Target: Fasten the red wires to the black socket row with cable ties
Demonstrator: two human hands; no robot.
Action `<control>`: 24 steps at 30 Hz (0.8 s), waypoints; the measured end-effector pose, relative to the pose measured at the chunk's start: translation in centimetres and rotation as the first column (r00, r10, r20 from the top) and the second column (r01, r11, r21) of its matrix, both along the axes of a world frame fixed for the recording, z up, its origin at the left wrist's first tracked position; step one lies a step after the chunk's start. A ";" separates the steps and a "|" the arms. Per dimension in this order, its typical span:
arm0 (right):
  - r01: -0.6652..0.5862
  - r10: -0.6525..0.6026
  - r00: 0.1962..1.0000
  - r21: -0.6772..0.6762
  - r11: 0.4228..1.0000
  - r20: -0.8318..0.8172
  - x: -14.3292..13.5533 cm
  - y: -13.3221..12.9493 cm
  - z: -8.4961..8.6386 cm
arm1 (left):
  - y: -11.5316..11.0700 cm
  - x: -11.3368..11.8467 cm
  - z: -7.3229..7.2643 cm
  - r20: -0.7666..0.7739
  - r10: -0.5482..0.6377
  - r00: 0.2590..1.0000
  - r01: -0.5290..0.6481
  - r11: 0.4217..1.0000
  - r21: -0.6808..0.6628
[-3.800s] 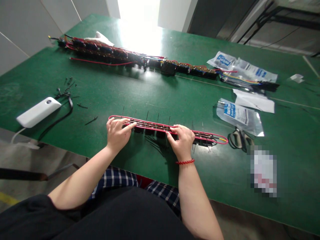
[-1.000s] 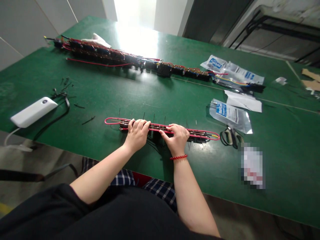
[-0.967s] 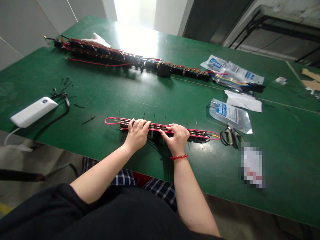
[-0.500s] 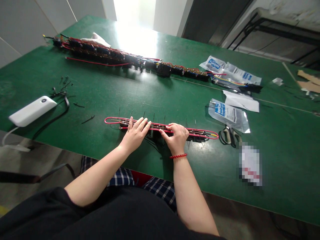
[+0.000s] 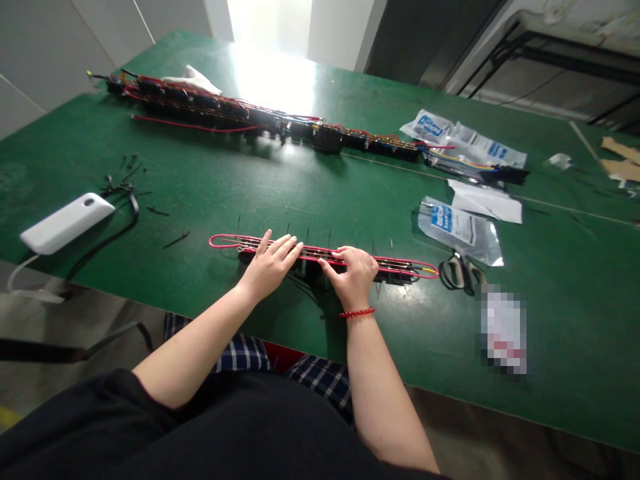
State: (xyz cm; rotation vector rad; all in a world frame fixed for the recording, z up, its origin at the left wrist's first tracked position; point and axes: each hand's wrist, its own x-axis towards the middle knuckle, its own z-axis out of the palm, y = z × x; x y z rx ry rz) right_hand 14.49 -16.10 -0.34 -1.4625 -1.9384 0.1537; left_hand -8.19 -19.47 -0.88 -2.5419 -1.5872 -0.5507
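A long black wire harness with red wires looped at both ends lies near the front edge of the green table. Thin black cable ties stick up along it. My left hand lies across its left half, fingers reaching over the far side; the thumb is hidden. Farther right, my right hand closes round the harness, its thumb on the near side and fingers bent over the top. By the left end, a red lead with a ring terminal shows.
Behind lies a longer cable assembly. Scissors, plastic bags and white paper are at the right. Left are a white device with a cord and loose black cable ties.
The ring-terminal lead at the harness's left end has shifted slightly up against the bundle. My left hand has moved only a little; the right hand stays in place.
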 end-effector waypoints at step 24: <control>-0.006 0.006 1.000 -0.003 1.000 0.010 0.0 -0.1 0.0 | 1.3 1.1 1.1 0.000 0.180 0.984 -0.179 0.984 -0.022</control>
